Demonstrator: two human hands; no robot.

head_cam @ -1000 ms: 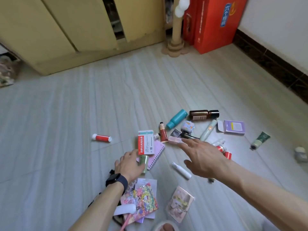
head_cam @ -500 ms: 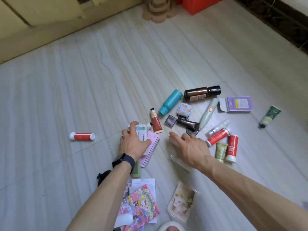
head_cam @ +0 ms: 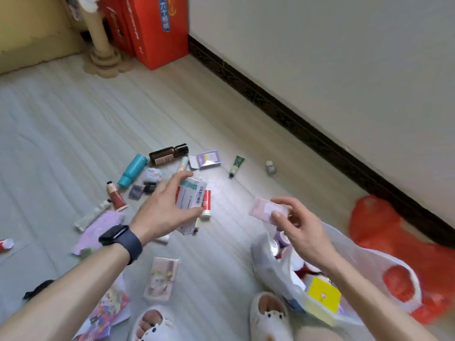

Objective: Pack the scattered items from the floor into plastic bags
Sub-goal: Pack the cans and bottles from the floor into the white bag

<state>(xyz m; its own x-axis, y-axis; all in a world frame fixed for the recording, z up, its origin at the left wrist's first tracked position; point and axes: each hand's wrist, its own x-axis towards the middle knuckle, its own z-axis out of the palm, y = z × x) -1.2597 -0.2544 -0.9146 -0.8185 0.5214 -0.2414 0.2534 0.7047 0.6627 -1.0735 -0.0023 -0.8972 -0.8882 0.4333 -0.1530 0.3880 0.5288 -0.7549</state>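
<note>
My left hand, with a dark watch on the wrist, grips a white medicine box lifted off the floor. My right hand pinches a small pink packet just above the mouth of a clear plastic bag at the lower right, which holds several items, among them a yellow one. Scattered on the floor behind my hands lie a teal bottle, a brown bottle, a purple box, a green tube and a red tube.
A red plastic bag lies by the wall at right. A purple notebook, a floral packet and colourful papers lie near my slippered feet. Red cartons and a cardboard post stand at the back.
My left hand has lifted the medicine box off the notebook. My right hand has picked up the pink packet and carried it right, above the clear bag. The view has swung right.
</note>
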